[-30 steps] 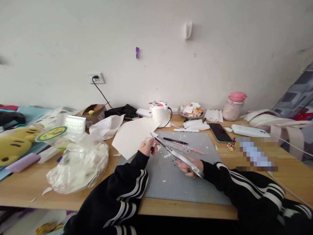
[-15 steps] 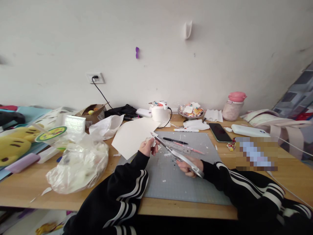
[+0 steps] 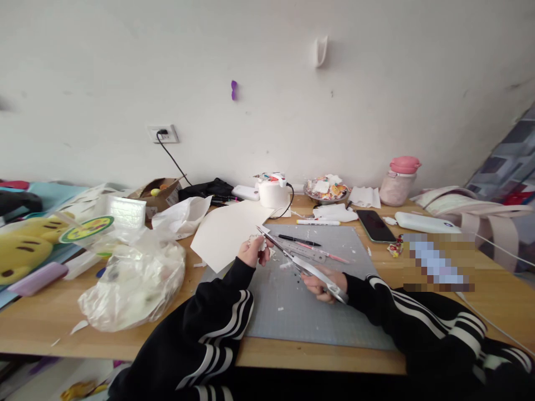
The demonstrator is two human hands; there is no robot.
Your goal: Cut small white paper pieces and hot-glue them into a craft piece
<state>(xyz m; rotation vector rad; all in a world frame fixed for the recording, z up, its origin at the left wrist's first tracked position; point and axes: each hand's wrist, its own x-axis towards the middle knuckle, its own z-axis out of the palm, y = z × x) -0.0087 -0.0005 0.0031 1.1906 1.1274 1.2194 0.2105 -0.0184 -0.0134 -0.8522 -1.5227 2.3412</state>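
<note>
Below a pale wall (image 3: 267, 83), a wooden tabletop (image 3: 309, 361) carries a grey mat (image 3: 317, 320) just in from its front edge, probably to spare the wood from cuts. Over the mat's back left corner, the left hand (image 3: 251, 253) has its fingers pinched together on a small white piece (image 3: 258, 241), presumably to keep the work steady. The right hand (image 3: 320, 286) has its fingers curled round the handles of the scissors (image 3: 315, 272), whose tips slant toward the piece; whether they touch it is too small to tell. A paper sheet (image 3: 228, 234) lies by that same mat corner, a black pen (image 3: 301, 240) near the mat's back edge, seemingly within reach, and a bowl (image 3: 328, 203) of scraps by the tabletop's back edge, likely to keep offcuts aside.
</note>
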